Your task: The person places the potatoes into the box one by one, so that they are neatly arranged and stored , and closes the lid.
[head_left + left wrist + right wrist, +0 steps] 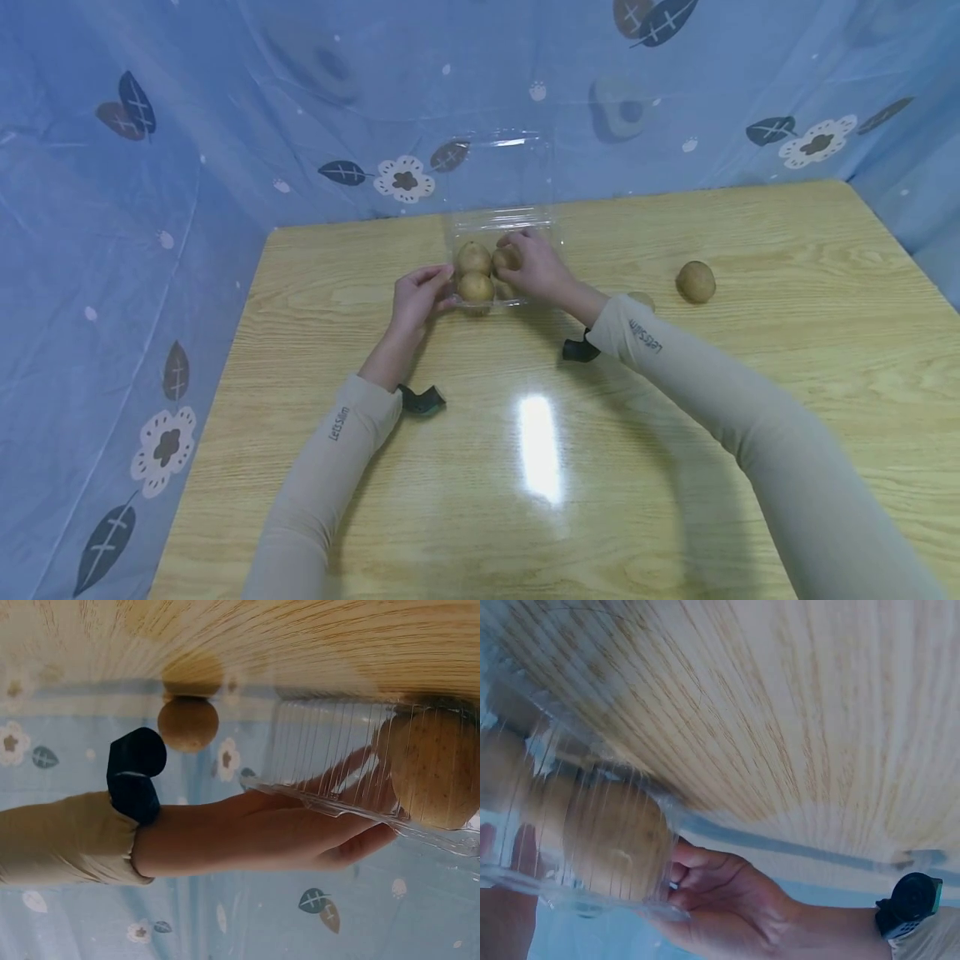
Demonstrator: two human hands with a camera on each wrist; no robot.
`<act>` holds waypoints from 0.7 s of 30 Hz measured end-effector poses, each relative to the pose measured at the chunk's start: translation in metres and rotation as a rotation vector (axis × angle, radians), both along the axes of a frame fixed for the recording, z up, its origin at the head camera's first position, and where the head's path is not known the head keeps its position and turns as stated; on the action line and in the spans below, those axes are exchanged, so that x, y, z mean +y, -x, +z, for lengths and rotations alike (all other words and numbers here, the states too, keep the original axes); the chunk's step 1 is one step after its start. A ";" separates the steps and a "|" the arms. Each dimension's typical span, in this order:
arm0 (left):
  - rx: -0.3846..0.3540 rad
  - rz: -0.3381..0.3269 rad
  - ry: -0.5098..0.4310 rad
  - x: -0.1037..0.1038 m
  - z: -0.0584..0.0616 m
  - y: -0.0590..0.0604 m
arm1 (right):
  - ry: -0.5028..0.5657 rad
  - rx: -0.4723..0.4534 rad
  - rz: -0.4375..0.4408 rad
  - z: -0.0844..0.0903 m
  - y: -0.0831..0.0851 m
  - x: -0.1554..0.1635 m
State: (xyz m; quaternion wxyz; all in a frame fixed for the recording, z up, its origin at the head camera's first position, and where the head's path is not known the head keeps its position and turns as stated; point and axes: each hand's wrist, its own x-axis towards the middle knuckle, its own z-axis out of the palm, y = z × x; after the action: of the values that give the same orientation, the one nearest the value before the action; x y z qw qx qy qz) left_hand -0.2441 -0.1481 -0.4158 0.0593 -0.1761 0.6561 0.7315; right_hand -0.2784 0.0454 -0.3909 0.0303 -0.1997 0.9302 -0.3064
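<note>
At the far middle of the counter (750,375), head view: we note a clear plastic clamshell box (501,223) with its lid standing open toward the blue patterned curtain (112,208). The box is hard to trace; only glints mark its edges. Inside lie brown, rough-skinned kiwifruits (475,287), two plainly seen on the left side, the others covered by the right hand (536,268). That hand reaches into the box with fingers curled over a fruit; the fruit itself is mostly hidden. The left hand (416,300) rests against the box's left wall, fingers fairly straight and together, thumb near the front edge. A loose kiwifruit (696,282) lies on the counter well to the right; another fruit (642,300) is nearly hidden behind the right sleeve.

Left wrist view: the picture is turned upside down. We see the ribbed clear wall of the box (337,761), with one speckled tan fruit (435,776) pressed close behind it, cut by the frame edge. The right hand (352,825) shows through the plastic, fingers bent; what they grip we cannot tell here. The loose kiwifruit (188,724) sits apart on the counter.

Right wrist view: the ribbed box (577,825) fills the left, a fruit (615,840) blurred behind it. The left hand (720,900) touches the wall from outside, fingertips (679,874) lightly bent against the plastic.
</note>
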 end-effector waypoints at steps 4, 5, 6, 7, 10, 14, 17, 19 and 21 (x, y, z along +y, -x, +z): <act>0.007 0.010 0.001 0.001 -0.001 0.000 | 0.019 0.017 0.006 0.003 -0.003 0.005; 0.008 0.010 0.000 0.001 -0.001 0.001 | 0.024 0.019 0.007 0.004 -0.003 0.006; 0.008 0.010 -0.003 0.001 -0.002 0.001 | 0.031 0.018 0.007 0.005 -0.004 0.008; 0.008 0.010 -0.003 0.001 -0.002 0.001 | 0.036 0.020 0.004 0.005 -0.004 0.010; 0.003 0.005 0.001 0.001 -0.002 0.001 | 0.045 0.038 0.006 0.008 -0.004 0.015; 0.000 0.006 0.008 0.000 -0.001 0.001 | 0.074 0.066 0.007 0.012 -0.005 0.026; -0.001 0.010 0.001 0.000 0.000 0.001 | 0.094 0.072 -0.001 0.016 -0.007 0.037; 0.001 0.009 -0.001 0.000 0.000 0.001 | 0.096 0.081 -0.005 0.019 -0.009 0.045; 0.002 0.008 -0.003 0.000 0.000 0.000 | 0.090 0.096 -0.008 0.021 -0.011 0.054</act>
State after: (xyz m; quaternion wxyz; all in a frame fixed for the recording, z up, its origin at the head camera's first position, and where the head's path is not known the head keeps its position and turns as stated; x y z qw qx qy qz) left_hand -0.2445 -0.1479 -0.4163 0.0559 -0.1776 0.6544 0.7329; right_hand -0.2676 0.0996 -0.3696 -0.0243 -0.2116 0.9167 -0.3381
